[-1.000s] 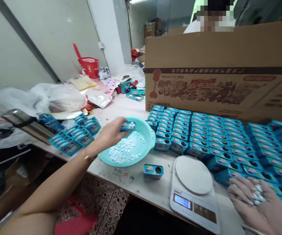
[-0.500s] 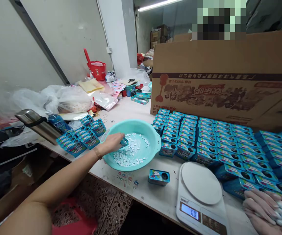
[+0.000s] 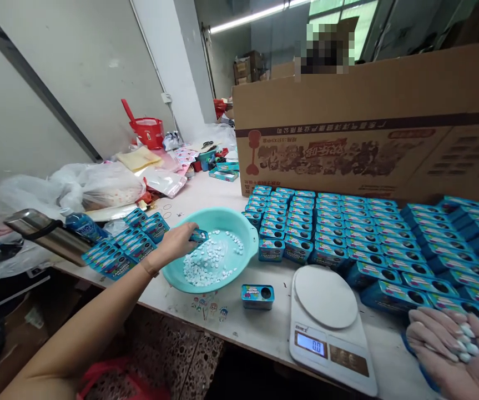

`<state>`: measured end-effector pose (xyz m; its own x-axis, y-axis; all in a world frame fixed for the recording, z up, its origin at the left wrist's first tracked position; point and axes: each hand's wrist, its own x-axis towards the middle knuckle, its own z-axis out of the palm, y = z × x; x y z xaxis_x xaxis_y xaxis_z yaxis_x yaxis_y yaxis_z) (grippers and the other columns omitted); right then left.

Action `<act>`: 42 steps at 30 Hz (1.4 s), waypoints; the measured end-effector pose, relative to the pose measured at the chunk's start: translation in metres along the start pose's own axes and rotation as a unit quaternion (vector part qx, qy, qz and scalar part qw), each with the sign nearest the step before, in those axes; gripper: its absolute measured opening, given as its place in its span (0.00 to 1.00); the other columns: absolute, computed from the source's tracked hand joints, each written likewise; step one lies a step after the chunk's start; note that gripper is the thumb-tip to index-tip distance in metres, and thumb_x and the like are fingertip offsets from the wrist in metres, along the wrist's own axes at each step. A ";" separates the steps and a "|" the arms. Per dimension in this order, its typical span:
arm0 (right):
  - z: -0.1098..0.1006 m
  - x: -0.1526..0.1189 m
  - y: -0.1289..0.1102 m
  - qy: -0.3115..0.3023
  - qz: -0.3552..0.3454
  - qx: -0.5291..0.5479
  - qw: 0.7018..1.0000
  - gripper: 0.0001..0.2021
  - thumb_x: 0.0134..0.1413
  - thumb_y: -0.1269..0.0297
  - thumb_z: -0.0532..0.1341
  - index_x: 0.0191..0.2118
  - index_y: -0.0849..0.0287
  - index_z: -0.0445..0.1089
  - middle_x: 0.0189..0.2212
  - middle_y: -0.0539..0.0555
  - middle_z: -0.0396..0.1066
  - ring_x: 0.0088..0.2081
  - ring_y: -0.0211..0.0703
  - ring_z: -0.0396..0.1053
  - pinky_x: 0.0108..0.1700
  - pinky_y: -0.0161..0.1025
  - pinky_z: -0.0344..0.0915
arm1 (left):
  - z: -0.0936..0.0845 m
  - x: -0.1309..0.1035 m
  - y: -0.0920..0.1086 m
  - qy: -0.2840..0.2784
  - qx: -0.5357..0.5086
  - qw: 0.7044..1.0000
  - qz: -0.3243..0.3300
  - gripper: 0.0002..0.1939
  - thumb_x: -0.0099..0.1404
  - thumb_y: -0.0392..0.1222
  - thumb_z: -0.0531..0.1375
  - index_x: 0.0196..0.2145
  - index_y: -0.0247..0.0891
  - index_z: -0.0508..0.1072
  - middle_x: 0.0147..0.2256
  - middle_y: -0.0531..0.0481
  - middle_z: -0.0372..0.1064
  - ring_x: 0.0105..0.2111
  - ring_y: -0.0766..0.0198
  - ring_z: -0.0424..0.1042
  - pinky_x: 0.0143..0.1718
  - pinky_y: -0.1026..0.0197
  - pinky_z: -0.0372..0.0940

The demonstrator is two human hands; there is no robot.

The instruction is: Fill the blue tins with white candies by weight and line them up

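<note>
My left hand (image 3: 176, 243) reaches over a turquoise plastic basin (image 3: 245, 247), fingers closed round a small blue tin (image 3: 200, 236). Loose white candies (image 3: 195, 272) cover part of the basin floor below it. At the lower right my right hand (image 3: 443, 355) is turned palm up and cupped, with several white candies (image 3: 467, 345) lying in it. Between the hands, a white kitchen scale (image 3: 326, 297) reads 0.0 with nothing on its plate. A single blue candy tin (image 3: 258, 298) stands on the table between basin and scale.
Rows of blue tins (image 3: 331, 250) fill the table's right side before a large cardboard box (image 3: 326, 155). Left of the basin are more stacked tins (image 3: 116, 261), a blue bottle (image 3: 83, 225) and a steel flask (image 3: 48, 233). Plastic bags (image 3: 101, 183) lie behind them. Another person is partly visible behind the box.
The view has shifted, moving the scene leftward. My left hand has lifted the blue tin slightly from the candies in the basin. My right hand still cups its candies, with the palm more visible.
</note>
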<state>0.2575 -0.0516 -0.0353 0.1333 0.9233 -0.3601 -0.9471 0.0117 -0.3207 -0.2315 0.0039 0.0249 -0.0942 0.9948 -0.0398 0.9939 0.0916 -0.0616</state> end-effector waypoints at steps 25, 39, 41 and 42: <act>-0.031 -0.021 -0.021 -0.059 -0.006 0.081 0.995 0.12 0.57 0.74 0.59 0.32 0.54 0.54 0.20 0.41 0.52 0.17 0.33 0.56 0.14 0.28 0.53 | 0.028 -0.035 0.245 0.138 -0.284 0.899 0.305 0.52 0.53 0.49 0.71 0.67 0.34 0.49 0.66 0.29 0.51 0.67 0.38 0.49 0.65 0.35 0.49; -0.012 -0.005 0.001 -0.055 -0.007 0.025 0.998 0.11 0.61 0.69 0.60 0.31 0.55 0.56 0.19 0.41 0.53 0.16 0.32 0.54 0.14 0.29 0.49 | 0.060 -0.105 0.114 0.264 -0.467 0.844 0.010 0.37 0.61 0.50 0.67 0.64 0.49 0.58 0.61 0.43 0.62 0.62 0.45 0.62 0.62 0.36 0.59; -0.010 -0.003 0.003 -0.065 -0.006 0.013 0.998 0.11 0.61 0.68 0.60 0.31 0.55 0.56 0.19 0.41 0.53 0.16 0.32 0.54 0.14 0.29 0.49 | 0.062 -0.103 0.113 0.264 -0.484 0.834 0.008 0.37 0.60 0.49 0.67 0.64 0.49 0.59 0.61 0.43 0.62 0.62 0.45 0.62 0.63 0.36 0.59; -0.009 -0.002 0.003 -0.070 -0.005 0.007 0.997 0.11 0.60 0.68 0.61 0.31 0.55 0.56 0.19 0.41 0.53 0.16 0.31 0.54 0.14 0.28 0.49 | 0.062 -0.102 0.114 0.265 -0.490 0.831 0.011 0.37 0.61 0.49 0.67 0.64 0.49 0.59 0.61 0.43 0.62 0.62 0.46 0.62 0.63 0.36 0.59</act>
<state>0.2567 -0.0572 -0.0439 0.1020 0.9678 -0.2303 -0.9503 0.0263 -0.3104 -0.1126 -0.0899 -0.0394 -0.2954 0.8533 0.4298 0.5896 -0.1912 0.7848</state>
